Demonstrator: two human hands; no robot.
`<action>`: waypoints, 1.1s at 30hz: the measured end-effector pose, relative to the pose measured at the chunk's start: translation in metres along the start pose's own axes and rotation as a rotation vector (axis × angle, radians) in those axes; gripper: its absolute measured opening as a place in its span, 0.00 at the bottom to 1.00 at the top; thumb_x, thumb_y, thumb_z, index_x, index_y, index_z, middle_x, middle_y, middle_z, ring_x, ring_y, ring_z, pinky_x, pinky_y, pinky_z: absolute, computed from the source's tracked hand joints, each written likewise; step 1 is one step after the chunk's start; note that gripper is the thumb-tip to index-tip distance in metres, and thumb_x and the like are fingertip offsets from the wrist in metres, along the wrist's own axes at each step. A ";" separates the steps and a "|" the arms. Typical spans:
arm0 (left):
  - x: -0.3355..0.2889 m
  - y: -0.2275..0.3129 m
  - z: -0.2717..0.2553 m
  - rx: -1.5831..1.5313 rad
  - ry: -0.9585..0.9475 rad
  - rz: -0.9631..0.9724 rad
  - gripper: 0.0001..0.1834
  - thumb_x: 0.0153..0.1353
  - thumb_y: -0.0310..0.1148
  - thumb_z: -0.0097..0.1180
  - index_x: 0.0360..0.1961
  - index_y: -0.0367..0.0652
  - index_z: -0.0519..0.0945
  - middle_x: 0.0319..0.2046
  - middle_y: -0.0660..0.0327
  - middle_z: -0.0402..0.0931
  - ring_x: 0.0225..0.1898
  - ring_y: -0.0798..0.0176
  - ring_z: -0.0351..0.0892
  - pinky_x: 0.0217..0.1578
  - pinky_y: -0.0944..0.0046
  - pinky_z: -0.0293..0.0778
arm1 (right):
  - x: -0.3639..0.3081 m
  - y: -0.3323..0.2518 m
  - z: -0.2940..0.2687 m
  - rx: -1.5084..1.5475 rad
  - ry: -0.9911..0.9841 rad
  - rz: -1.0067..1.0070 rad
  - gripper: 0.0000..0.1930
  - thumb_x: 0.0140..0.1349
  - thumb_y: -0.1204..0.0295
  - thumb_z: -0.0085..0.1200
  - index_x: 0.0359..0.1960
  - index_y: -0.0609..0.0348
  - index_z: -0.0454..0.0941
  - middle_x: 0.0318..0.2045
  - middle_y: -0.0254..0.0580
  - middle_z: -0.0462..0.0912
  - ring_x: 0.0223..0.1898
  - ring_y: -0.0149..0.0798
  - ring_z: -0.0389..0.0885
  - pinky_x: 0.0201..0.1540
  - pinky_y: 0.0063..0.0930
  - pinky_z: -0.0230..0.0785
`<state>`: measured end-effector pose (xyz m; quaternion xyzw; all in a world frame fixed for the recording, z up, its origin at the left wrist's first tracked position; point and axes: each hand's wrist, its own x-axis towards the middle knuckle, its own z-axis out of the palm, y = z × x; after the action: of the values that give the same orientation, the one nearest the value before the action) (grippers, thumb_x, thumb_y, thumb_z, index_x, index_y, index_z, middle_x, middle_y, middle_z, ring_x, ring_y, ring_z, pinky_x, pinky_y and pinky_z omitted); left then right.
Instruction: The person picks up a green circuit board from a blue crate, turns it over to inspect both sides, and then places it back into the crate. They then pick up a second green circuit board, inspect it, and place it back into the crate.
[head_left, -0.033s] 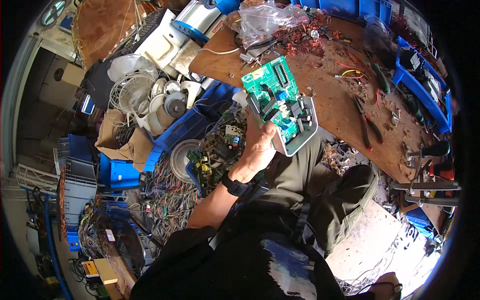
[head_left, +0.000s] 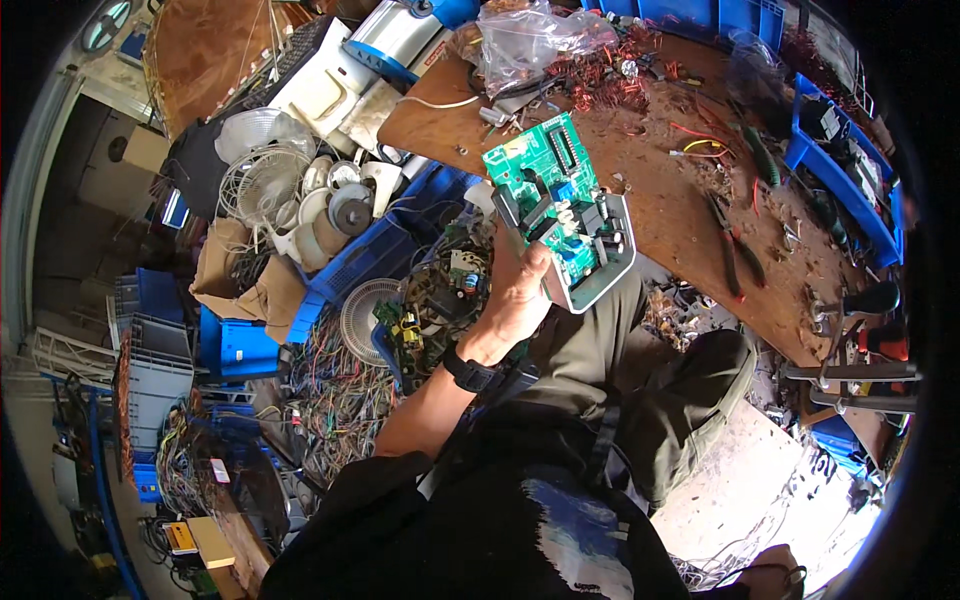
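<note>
My left hand is closed round the lower left side of a green circuit board, with its thumb over the near edge. Black heat sinks, capacitors and a blue part stand on the board's face. A pale grey metal tray lies behind and along the right of the board, and both are held up tilted above my lap, just off the bench edge. At the lower right rim, what looks like my right hand shows in part beside a dark cord; its fingers are not clear.
The brown wooden bench bears red-handled pliers, a pile of copper wire and a blue parts bin. To the left are fan parts, a cardboard box, heaped cables and a blue crate with boards.
</note>
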<state>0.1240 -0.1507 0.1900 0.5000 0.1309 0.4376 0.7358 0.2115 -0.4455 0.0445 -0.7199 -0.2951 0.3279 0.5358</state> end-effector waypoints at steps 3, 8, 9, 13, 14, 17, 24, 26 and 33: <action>0.001 -0.001 -0.002 -0.063 -0.066 -0.042 0.49 0.58 0.60 0.68 0.70 0.45 0.58 0.62 0.61 0.68 0.62 0.62 0.71 0.62 0.54 0.72 | -0.001 0.000 0.000 -0.001 -0.002 0.007 0.14 0.56 0.79 0.67 0.45 0.64 0.81 0.32 0.37 0.85 0.30 0.30 0.82 0.35 0.23 0.75; -0.004 -0.007 -0.010 -0.098 0.004 -0.083 0.49 0.59 0.62 0.66 0.70 0.44 0.58 0.62 0.59 0.70 0.63 0.58 0.73 0.62 0.50 0.73 | 0.001 0.000 0.002 -0.001 -0.016 0.005 0.15 0.56 0.79 0.68 0.45 0.64 0.82 0.32 0.38 0.85 0.31 0.30 0.83 0.36 0.24 0.75; -0.003 -0.006 -0.010 -0.129 -0.033 -0.097 0.49 0.59 0.62 0.65 0.70 0.44 0.59 0.62 0.58 0.70 0.64 0.57 0.72 0.63 0.49 0.73 | 0.000 0.000 0.001 -0.002 -0.014 0.007 0.15 0.56 0.79 0.68 0.45 0.64 0.82 0.32 0.38 0.85 0.31 0.31 0.83 0.36 0.24 0.75; -0.005 -0.001 0.000 -0.051 -0.009 -0.132 0.62 0.51 0.79 0.52 0.74 0.40 0.58 0.70 0.54 0.65 0.68 0.51 0.70 0.68 0.45 0.67 | 0.001 0.000 0.002 0.001 -0.023 0.006 0.15 0.56 0.79 0.68 0.45 0.64 0.82 0.32 0.38 0.86 0.31 0.31 0.84 0.37 0.24 0.76; -0.005 -0.001 -0.001 -0.061 -0.002 -0.138 0.62 0.51 0.79 0.52 0.74 0.40 0.58 0.70 0.54 0.65 0.68 0.51 0.70 0.68 0.45 0.67 | 0.002 0.000 0.003 -0.001 -0.026 0.007 0.15 0.56 0.79 0.68 0.45 0.64 0.82 0.32 0.38 0.86 0.31 0.31 0.84 0.37 0.24 0.76; -0.005 0.000 -0.003 -0.087 0.000 -0.156 0.62 0.51 0.79 0.50 0.74 0.40 0.57 0.70 0.53 0.65 0.68 0.51 0.69 0.68 0.45 0.67 | 0.004 -0.001 0.006 0.006 -0.038 -0.004 0.15 0.55 0.79 0.68 0.45 0.64 0.82 0.32 0.39 0.86 0.31 0.31 0.84 0.38 0.24 0.76; 0.000 0.013 0.011 -0.159 -0.081 -0.204 0.64 0.50 0.81 0.48 0.75 0.41 0.56 0.71 0.51 0.63 0.69 0.48 0.68 0.69 0.41 0.65 | 0.005 -0.001 0.006 0.006 -0.050 -0.004 0.15 0.55 0.78 0.69 0.45 0.64 0.83 0.33 0.40 0.87 0.32 0.32 0.85 0.39 0.25 0.77; -0.001 0.011 0.009 -0.205 -0.055 -0.225 0.64 0.50 0.81 0.48 0.75 0.40 0.56 0.71 0.50 0.63 0.69 0.46 0.67 0.70 0.38 0.62 | 0.005 -0.001 0.006 0.007 -0.052 -0.001 0.15 0.55 0.78 0.69 0.45 0.64 0.83 0.33 0.40 0.87 0.32 0.32 0.85 0.39 0.25 0.77; 0.003 0.007 0.003 -0.393 -0.015 -0.259 0.65 0.49 0.81 0.49 0.74 0.39 0.56 0.71 0.47 0.62 0.68 0.42 0.68 0.71 0.27 0.52 | 0.005 -0.011 -0.006 0.001 -0.043 -0.001 0.15 0.55 0.78 0.69 0.45 0.64 0.83 0.33 0.41 0.87 0.33 0.33 0.86 0.40 0.26 0.78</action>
<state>0.1242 -0.1491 0.1978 0.3293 0.1006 0.3529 0.8700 0.2185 -0.4419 0.0553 -0.7121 -0.3069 0.3431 0.5300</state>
